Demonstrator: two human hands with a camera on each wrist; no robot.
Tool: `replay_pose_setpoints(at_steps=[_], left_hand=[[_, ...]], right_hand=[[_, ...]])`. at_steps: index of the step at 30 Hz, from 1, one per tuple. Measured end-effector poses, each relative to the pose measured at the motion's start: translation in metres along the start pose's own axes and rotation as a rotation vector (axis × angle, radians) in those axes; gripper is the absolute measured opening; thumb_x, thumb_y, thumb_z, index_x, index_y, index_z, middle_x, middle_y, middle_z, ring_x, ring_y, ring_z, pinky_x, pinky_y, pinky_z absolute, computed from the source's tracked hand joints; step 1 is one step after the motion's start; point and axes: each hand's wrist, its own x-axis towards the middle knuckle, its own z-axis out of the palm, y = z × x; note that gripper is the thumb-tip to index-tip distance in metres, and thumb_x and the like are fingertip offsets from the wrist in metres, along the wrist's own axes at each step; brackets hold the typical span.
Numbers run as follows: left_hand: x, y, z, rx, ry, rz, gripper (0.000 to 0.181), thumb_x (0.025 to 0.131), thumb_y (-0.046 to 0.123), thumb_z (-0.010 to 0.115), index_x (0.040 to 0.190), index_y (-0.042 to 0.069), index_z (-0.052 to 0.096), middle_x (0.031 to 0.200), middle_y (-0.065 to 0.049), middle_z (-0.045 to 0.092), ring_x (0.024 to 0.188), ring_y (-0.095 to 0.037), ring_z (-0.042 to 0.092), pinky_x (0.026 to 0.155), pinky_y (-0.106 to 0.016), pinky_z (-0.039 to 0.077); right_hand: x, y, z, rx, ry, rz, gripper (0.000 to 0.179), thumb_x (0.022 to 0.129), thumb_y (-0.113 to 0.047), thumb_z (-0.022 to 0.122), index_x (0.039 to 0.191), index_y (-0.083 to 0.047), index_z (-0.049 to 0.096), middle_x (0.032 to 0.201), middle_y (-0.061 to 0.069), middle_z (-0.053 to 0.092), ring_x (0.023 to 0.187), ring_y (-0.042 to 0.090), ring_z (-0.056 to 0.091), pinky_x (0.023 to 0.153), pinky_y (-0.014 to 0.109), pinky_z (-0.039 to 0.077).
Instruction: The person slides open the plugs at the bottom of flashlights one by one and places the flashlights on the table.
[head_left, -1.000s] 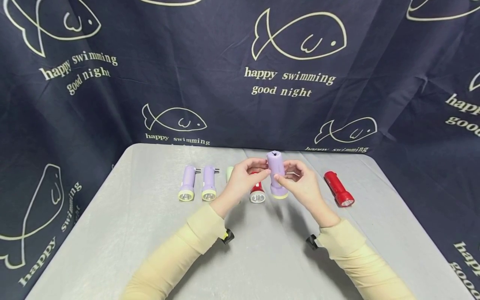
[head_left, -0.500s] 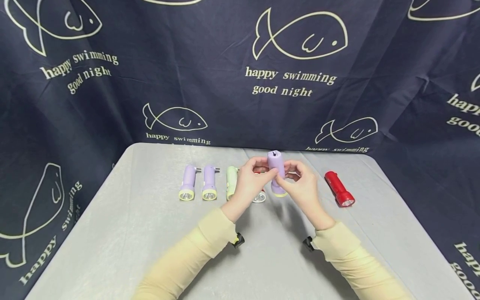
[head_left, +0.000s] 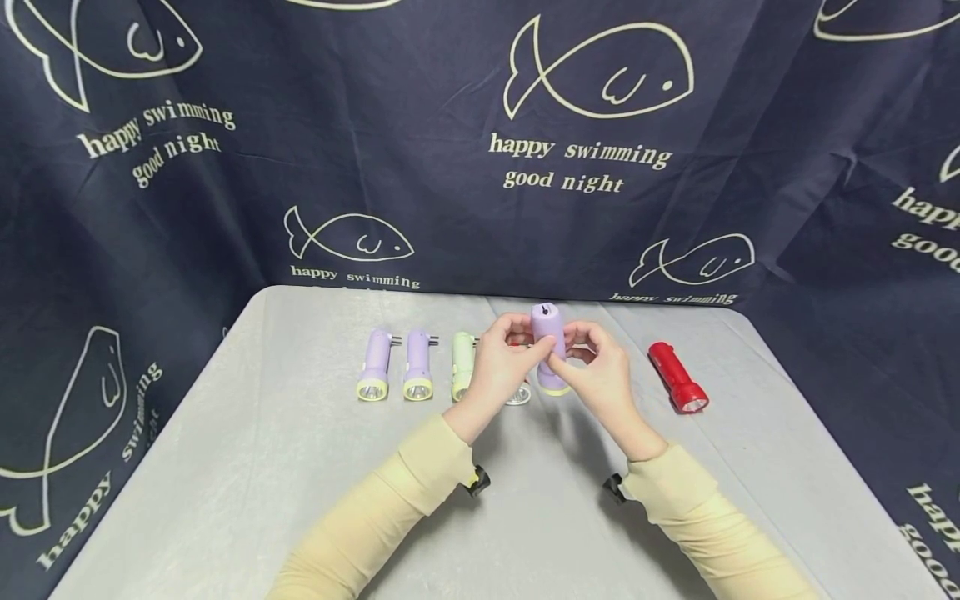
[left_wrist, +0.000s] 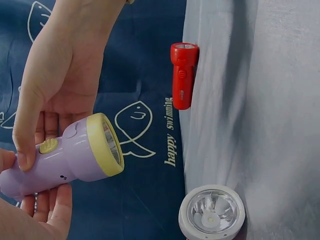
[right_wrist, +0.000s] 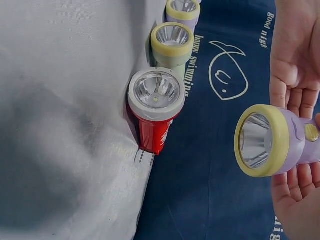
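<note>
A purple flashlight (head_left: 549, 323) with a yellow head ring is held above the table, lens end down. My left hand (head_left: 504, 362) pinches it from the left, my right hand (head_left: 600, 372) from the right. Both thumbs lie on its near side, with fingers behind it. In the left wrist view, a yellow switch (left_wrist: 48, 145) shows near the right thumb. The lens (right_wrist: 256, 140) looks unlit. Behind the left hand, a red flashlight (right_wrist: 154, 134) with a white ring and metal prongs is mostly hidden in the head view.
Two purple flashlights (head_left: 376, 362) and a pale green flashlight (head_left: 462, 362) lie in a row on the grey table (head_left: 225, 467), left of the hands. Another red flashlight (head_left: 677, 377) lies at the right. A dark blue fish-print curtain (head_left: 450, 167) hangs behind.
The left hand has shifted slightly right, bringing its thumb across the purple flashlight toward the right thumb. The pale green flashlight shows more; the red one beside it shows less.
</note>
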Motion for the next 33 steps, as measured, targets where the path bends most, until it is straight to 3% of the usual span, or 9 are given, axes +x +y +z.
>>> replay_pose_setpoints(at_steps=[10, 14, 22, 28, 33], left_hand=[[0.003, 0.0, -0.007, 0.033, -0.024, -0.005, 0.034, 0.078, 0.018, 0.077, 0.104, 0.004, 0.061, 0.094, -0.01, 0.067, 0.084, -0.014, 0.063, 0.074, -0.021, 0.054], [0.004, 0.0, -0.013, 0.058, -0.049, 0.004, 0.033, 0.079, 0.019, 0.076, 0.105, 0.005, 0.061, 0.096, -0.008, 0.067, 0.086, -0.014, 0.064, 0.076, -0.02, 0.054], [0.007, 0.005, -0.023, 0.089, -0.105, 0.03, 0.031, 0.079, 0.016, 0.076, 0.104, 0.004, 0.063, 0.096, -0.009, 0.067, 0.088, -0.016, 0.064, 0.079, -0.023, 0.055], [0.008, 0.007, -0.028, 0.072, -0.166, 0.025, 0.032, 0.08, 0.014, 0.076, 0.106, 0.003, 0.062, 0.096, -0.01, 0.067, 0.088, -0.016, 0.064, 0.08, -0.022, 0.054], [0.009, 0.007, -0.034, 0.056, -0.229, 0.027, 0.033, 0.08, 0.013, 0.075, 0.108, 0.003, 0.062, 0.1, -0.01, 0.066, 0.089, -0.017, 0.063, 0.083, -0.026, 0.054]], right_hand=[[0.005, 0.001, 0.001, 0.042, -0.072, 0.039, 0.033, 0.074, 0.007, 0.073, 0.102, 0.012, 0.057, 0.091, 0.022, 0.061, 0.083, 0.012, 0.059, 0.078, 0.035, 0.056], [0.007, 0.005, 0.0, 0.112, -0.119, 0.036, 0.034, 0.075, 0.011, 0.071, 0.104, 0.015, 0.055, 0.093, 0.025, 0.06, 0.083, 0.012, 0.059, 0.077, 0.027, 0.056], [0.014, 0.034, -0.001, 0.215, -0.216, 0.099, 0.038, 0.078, 0.005, 0.071, 0.111, 0.009, 0.053, 0.096, 0.003, 0.059, 0.089, 0.006, 0.06, 0.081, 0.021, 0.054], [0.02, 0.038, -0.006, 0.216, -0.329, 0.113, 0.041, 0.08, 0.0, 0.071, 0.117, 0.006, 0.054, 0.102, -0.002, 0.061, 0.097, 0.009, 0.059, 0.086, 0.022, 0.052], [0.022, 0.043, -0.007, 0.307, -0.453, 0.131, 0.038, 0.083, -0.001, 0.067, 0.118, -0.002, 0.054, 0.107, -0.005, 0.061, 0.102, 0.01, 0.058, 0.089, 0.022, 0.049]])
